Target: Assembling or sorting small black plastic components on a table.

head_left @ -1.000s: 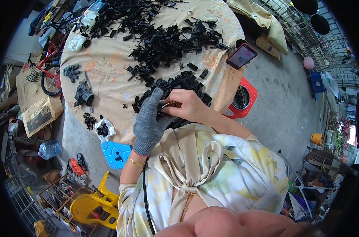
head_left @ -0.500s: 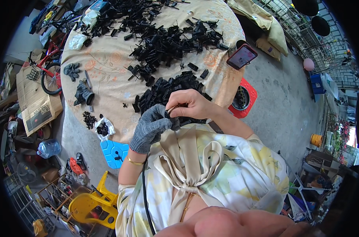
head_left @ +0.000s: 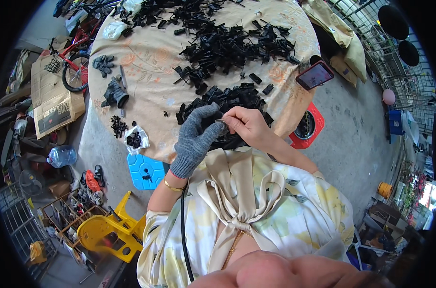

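Observation:
My left hand (head_left: 195, 137), in a grey knit glove, and my bare right hand (head_left: 244, 124) meet over the near edge of a round table (head_left: 146, 91) covered with a tan flowered cloth. Both pinch one small black plastic part (head_left: 219, 121) between their fingertips. Just beyond the hands lies a heap of black plastic parts (head_left: 227, 98). A larger spread of black parts (head_left: 227, 43) covers the far half of the table.
A phone (head_left: 315, 75) with a lit screen lies at the table's right edge. Small black part groups (head_left: 113, 93) and a white bag (head_left: 134, 139) sit at the left. Below are a blue stool (head_left: 143, 170), a yellow chair (head_left: 107, 230), a red stool (head_left: 306, 127) and a bicycle (head_left: 74, 67).
Both hands drew back from the heap toward my chest, then went forward again a little, still working the small black part between the fingertips.

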{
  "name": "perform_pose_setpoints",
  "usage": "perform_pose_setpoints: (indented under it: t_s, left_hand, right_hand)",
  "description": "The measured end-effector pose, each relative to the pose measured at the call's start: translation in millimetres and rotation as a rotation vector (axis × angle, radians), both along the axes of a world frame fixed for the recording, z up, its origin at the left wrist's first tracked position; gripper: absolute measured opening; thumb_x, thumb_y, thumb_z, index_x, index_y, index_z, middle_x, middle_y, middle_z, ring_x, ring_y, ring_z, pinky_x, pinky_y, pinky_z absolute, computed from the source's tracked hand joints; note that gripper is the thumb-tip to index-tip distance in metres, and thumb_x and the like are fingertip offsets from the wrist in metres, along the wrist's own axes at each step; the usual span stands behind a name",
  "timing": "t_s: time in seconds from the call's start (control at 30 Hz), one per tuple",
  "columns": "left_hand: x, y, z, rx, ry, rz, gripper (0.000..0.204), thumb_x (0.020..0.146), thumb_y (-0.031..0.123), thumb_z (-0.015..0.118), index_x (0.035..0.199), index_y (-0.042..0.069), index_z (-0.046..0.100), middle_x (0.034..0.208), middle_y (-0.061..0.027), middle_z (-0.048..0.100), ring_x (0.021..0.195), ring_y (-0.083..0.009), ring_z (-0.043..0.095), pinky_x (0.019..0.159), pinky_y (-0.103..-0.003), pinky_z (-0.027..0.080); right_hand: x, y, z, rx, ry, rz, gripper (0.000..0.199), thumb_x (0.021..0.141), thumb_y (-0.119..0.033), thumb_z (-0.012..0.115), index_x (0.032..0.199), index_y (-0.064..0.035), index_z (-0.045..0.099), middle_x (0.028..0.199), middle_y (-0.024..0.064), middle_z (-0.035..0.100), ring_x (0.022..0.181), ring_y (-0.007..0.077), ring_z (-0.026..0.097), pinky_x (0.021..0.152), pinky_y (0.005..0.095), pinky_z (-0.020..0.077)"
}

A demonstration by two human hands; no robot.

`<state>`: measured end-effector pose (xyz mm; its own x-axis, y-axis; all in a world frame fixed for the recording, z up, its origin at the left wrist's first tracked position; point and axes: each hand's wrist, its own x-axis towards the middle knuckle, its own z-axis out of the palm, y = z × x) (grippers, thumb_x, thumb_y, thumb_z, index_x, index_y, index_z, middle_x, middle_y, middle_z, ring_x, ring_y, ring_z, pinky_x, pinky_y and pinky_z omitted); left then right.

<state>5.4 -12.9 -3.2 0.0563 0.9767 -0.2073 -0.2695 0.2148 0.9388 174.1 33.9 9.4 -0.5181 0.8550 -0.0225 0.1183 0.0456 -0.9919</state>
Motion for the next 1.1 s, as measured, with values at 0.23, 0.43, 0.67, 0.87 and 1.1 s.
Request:
perform_pose_setpoints:
  t_s: [0.23, 0.43, 0.67, 0.87, 1.1]
  left_hand:
    - [1, -5, -6, 0.193, 0.303, 0.074, 0.028, 0.075, 0.001, 0.066, 0.102, 0.001, 0.056, 0.101, -0.0092, 0.059, 0.093, -0.0154, 0.056, 0.080, -0.026, 0.047]
    - [1, -3, -14, 0.534, 0.701, 0.091, 0.027, 0.072, -0.001, 0.067, 0.098, 0.001, 0.057, 0.095, -0.0124, 0.060, 0.087, -0.0238, 0.059, 0.074, -0.030, 0.048]
    - [-4, 9, -44, 0.318, 0.793, 0.049, 0.032, 0.072, 0.002, 0.066, 0.103, 0.003, 0.056, 0.100, -0.0149, 0.059, 0.096, -0.0274, 0.057, 0.084, -0.032, 0.045]
    - [-3, 13, -48, 0.536, 0.919, -0.287, 0.037, 0.069, 0.000, 0.065, 0.104, 0.003, 0.056, 0.105, -0.0139, 0.057, 0.101, -0.0284, 0.054, 0.090, -0.034, 0.042]
    - [-11, 10, -55, 0.435, 0.717, -0.229, 0.049, 0.071, 0.001, 0.066, 0.116, 0.002, 0.050, 0.117, -0.0148, 0.051, 0.113, -0.0277, 0.047, 0.095, -0.034, 0.038]
  right_hand:
    - [-6, -1, -5, -0.145, -0.020, -0.003, 0.013, 0.086, -0.008, 0.053, 0.080, 0.0020, 0.059, 0.060, 0.0037, 0.057, 0.055, 0.0069, 0.053, 0.050, 0.0219, 0.0420]
    - [-9, 6, -30, -0.328, 0.000, 0.068, 0.016, 0.084, -0.012, 0.054, 0.078, 0.0017, 0.060, 0.059, 0.0035, 0.057, 0.052, 0.0071, 0.051, 0.050, 0.0220, 0.0414]
    - [2, 91, -46, 0.364, -0.442, 0.122, 0.019, 0.075, -0.020, 0.061, 0.082, -0.0032, 0.063, 0.071, 0.0104, 0.063, 0.066, 0.0223, 0.062, 0.059, 0.0348, 0.0480]
    - [-14, 150, -134, 0.690, -1.045, 0.074, 0.016, 0.071, -0.010, 0.056, 0.086, -0.0066, 0.059, 0.070, 0.0119, 0.062, 0.070, 0.0291, 0.062, 0.059, 0.0386, 0.0490]
    - [-16, 166, -156, 0.870, -1.019, 0.155, 0.008, 0.069, -0.009, 0.056, 0.075, -0.0052, 0.056, 0.069, 0.0111, 0.062, 0.067, 0.0283, 0.062, 0.056, 0.0371, 0.0495]
